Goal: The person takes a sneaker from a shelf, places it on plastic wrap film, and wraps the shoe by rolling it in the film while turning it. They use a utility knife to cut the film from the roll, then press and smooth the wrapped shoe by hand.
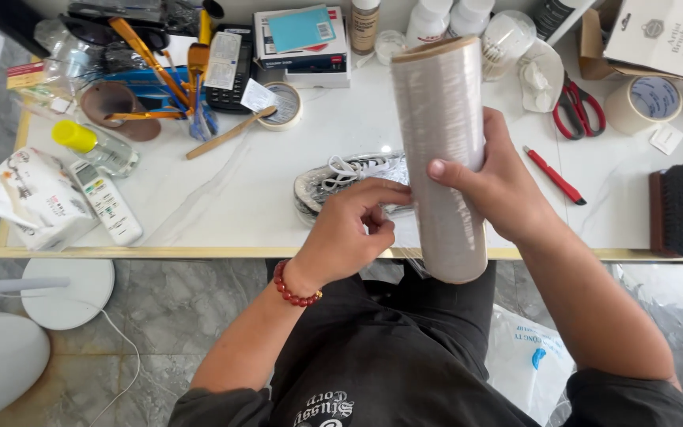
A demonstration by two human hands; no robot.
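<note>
Head view, right hand [507, 186] gripping upright film roll [443, 150], left hand [349, 233] pinching its film edge

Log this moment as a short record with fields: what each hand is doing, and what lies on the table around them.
right hand: right hand wrapped around an upright roll of clear film, thumb on the front
left hand: left hand pinching at the roll's left edge; red bead bracelet on the wrist
behind the hands: sneaker on the white table, partly hidden
right of roll: red pen, red-handled scissors, tape roll, black brush
left side: remote control, wooden spoon
</note>
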